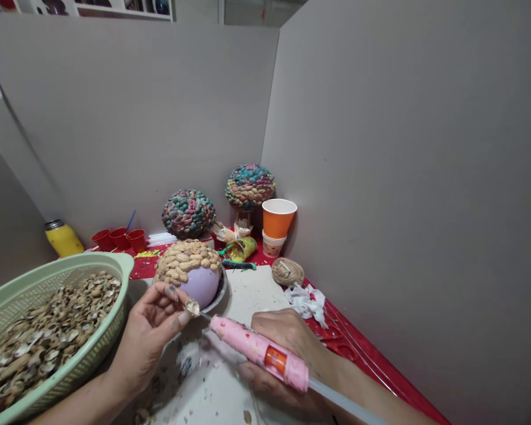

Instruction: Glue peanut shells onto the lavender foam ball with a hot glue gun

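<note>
Between thumb and fingers, my left hand pinches half a peanut shell, hollow side showing. My right hand is wrapped round a pink hot glue gun with a clear glue stick sticking out of its back. The gun's metal nozzle is at the shell, touching or very near it. Just behind sits a lilac ball in a grey bowl; peanut shells cover its upper part, and its lower front is bare.
A green basket of peanut shells stands at the left. Behind are two coloured shell-covered balls, red cups, a yellow jar, an orange cup, twine and crumpled tissue. Grey panels enclose the table.
</note>
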`<state>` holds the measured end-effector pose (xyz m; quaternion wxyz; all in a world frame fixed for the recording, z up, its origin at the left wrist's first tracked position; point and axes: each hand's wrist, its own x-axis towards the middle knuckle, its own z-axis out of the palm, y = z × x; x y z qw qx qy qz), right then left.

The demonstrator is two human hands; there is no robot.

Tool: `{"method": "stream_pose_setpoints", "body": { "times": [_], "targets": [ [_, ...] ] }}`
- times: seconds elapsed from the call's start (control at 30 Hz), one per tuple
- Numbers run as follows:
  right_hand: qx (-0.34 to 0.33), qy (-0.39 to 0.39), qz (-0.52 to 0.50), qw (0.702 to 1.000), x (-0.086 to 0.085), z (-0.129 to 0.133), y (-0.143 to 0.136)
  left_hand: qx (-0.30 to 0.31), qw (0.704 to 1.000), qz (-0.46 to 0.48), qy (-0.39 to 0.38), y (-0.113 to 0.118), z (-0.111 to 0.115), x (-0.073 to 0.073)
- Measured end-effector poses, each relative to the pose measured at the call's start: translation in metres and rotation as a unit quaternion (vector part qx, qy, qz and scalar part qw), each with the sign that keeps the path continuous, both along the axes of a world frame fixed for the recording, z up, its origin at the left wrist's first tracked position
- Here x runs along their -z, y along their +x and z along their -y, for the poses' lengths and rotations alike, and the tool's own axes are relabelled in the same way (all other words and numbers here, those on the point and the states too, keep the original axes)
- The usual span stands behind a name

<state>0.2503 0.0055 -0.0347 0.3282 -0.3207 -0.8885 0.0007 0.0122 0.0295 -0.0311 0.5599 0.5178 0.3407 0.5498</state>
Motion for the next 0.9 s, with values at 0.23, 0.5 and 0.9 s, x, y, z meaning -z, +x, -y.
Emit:
{"method": "stream_pose_setpoints", "body": {
  "times": [0.23,0.5,0.9],
  "targets": [
    [0.005,0.003,0.0,1.0,-0.003,0.0,-0.001,0.001,1.0,0.01,-0.012,0.001,0.001,-0.001],
    [0.083,-0.004,-0.002,0.997,-0.004,-0.008,0.006,0.0,1.0,0.02,0.001,0.0,0.005,-0.006],
    [0.302,-0.183,0.156,0.922,0.009,-0.04,0.02,-0.095,0.993,-0.006,0.067,-0.012,0.001,-0.02]
  ]
}}
